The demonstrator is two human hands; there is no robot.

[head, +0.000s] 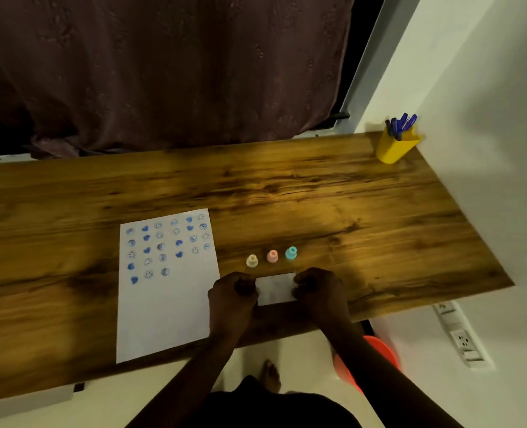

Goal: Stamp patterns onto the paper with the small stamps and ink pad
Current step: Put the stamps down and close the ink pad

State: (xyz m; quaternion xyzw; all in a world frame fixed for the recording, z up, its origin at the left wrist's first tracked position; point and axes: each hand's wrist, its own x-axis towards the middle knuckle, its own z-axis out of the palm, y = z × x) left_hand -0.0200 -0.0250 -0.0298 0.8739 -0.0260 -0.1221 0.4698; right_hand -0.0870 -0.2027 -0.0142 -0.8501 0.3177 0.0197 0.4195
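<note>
Ink pad [276, 288] gripped at both ends, left hand [234, 293], right hand [317, 288], near table [317, 186] edge

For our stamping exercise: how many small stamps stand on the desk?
3, in a row beyond the hands: cream stamp nearest the paper, pink stamp in the middle, teal stamp furthest. None appears hidden.

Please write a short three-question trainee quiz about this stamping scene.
1. True or false: the left hand and right hand grip opposite ends of the white ink pad case.
2. How many small stamps stand in the row beyond the case, from the cream stamp past the pink stamp to the teal stamp?
3. Which part of the paper bears blue prints: A) far part, B) near part?

Key: 1 true; 2 three; 3 A.
</note>
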